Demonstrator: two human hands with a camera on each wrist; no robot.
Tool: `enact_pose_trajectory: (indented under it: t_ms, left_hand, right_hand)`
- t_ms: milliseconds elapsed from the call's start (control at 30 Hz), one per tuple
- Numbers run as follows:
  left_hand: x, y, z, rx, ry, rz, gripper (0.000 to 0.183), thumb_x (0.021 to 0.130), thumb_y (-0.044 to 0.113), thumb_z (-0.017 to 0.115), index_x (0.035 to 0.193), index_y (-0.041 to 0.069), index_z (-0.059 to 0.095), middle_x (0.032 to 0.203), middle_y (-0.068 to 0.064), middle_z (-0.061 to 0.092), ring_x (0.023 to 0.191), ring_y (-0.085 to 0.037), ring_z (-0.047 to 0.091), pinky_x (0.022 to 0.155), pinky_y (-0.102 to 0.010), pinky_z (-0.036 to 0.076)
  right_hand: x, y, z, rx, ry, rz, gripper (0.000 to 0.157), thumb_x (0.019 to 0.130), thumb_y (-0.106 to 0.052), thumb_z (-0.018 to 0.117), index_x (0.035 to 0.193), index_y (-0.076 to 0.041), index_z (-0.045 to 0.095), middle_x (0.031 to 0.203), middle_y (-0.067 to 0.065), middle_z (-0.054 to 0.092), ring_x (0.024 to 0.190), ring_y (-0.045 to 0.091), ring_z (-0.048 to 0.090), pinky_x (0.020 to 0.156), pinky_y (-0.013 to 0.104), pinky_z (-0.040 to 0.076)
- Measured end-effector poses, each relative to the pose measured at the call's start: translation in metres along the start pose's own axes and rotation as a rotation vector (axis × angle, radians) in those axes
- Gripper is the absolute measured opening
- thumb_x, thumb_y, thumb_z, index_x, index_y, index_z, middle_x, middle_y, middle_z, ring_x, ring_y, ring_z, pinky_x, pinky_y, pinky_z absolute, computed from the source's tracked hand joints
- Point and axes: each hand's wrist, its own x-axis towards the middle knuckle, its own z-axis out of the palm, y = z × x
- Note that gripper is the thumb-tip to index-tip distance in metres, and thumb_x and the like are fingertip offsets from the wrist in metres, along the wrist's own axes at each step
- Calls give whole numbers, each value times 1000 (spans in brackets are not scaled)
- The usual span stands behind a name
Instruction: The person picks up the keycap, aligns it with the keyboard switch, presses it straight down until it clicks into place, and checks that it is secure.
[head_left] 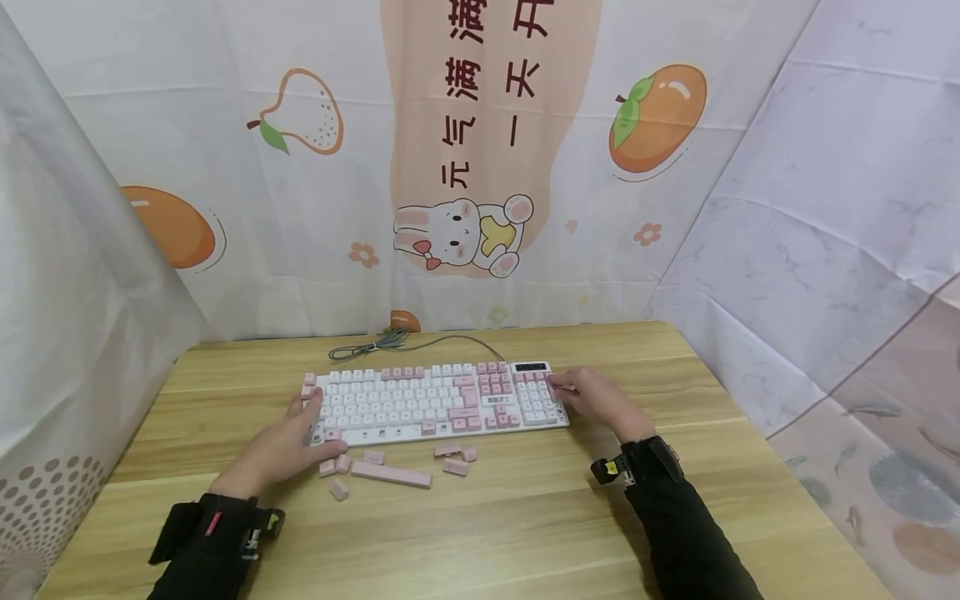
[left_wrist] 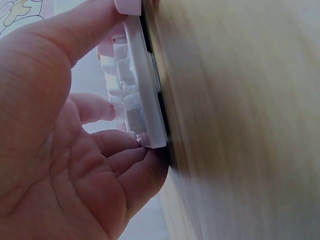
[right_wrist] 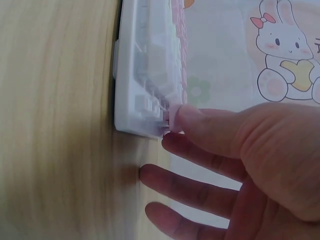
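A white and pink keyboard [head_left: 408, 404] lies on the wooden table. My left hand [head_left: 281, 446] grips its left end. In the left wrist view, the thumb [left_wrist: 95, 25] reaches a pink keycap at the front corner, while several fingertips bear on the keyboard's side edge [left_wrist: 147, 90]. My right hand [head_left: 600, 400] is at the top right of the number pad. There the thumb [right_wrist: 215, 127] and forefinger pinch a pink keycap [right_wrist: 175, 115], and the other fingers spread below. Whether that keycap is still seated is hard to see.
Loose pink keycaps [head_left: 455, 466] lie in front of the keyboard, with a long pink spacebar keycap [head_left: 392, 474] among them. A coiled grey cable [head_left: 375, 344] runs behind it. Printed curtains [head_left: 322, 250] hang along the table's back and sides.
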Motion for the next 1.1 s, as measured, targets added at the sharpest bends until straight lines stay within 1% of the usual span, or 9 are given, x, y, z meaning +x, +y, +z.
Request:
enact_pose_trajectory:
  t_ms: [100,300,567,767,900,1100]
  left_hand:
    - [1,0,0,9,3,11,105,81,64,56,146,-9,16,147,-40,9,130,-56,17,99,-65,25]
    - [1,-2,-1,24,10,28,105,82,64,55,145,-10,16,147,-39,9,131,-55,17,100,-64,24]
    - [1,-1,-1,37,2,30,105,82,64,55,145,-11,16,147,-39,10,130,-55,17,100,-65,24]
    - [0,-2,-1,28,9,41,103,82,62,56,145,-11,17,147,-38,12,131,-55,16,101,-64,22]
    - [0,-2,-1,39,16,47,103,83,63,55,144,-12,19,147,-37,14,131,-55,16,101,-64,22]
    - [1,-2,-1,43,11,40,104,82,64,55,144,-12,19,148,-37,14,132,-54,16,102,-63,22]
  right_hand:
    - [0,-1,1,-3,4,14,33,89,-11,64,122,-6,63,121,17,63,112,33,56,92,47,45]
    - [1,-3,0,-1,12,37,32,89,-12,64,120,-7,65,121,17,63,114,32,56,93,48,44]
    - [2,-2,1,-18,11,32,31,89,-11,64,119,-5,65,119,17,63,112,33,57,91,48,46]
    - [3,-1,2,-16,17,37,31,89,-12,64,119,-6,65,120,16,64,112,32,57,91,47,45]
    - [2,-2,2,-15,17,33,31,88,-12,65,119,-7,66,118,15,65,110,31,58,90,46,47]
    - [0,-2,3,-20,32,8,33,86,-11,67,118,-6,65,116,15,66,107,32,60,88,46,48]
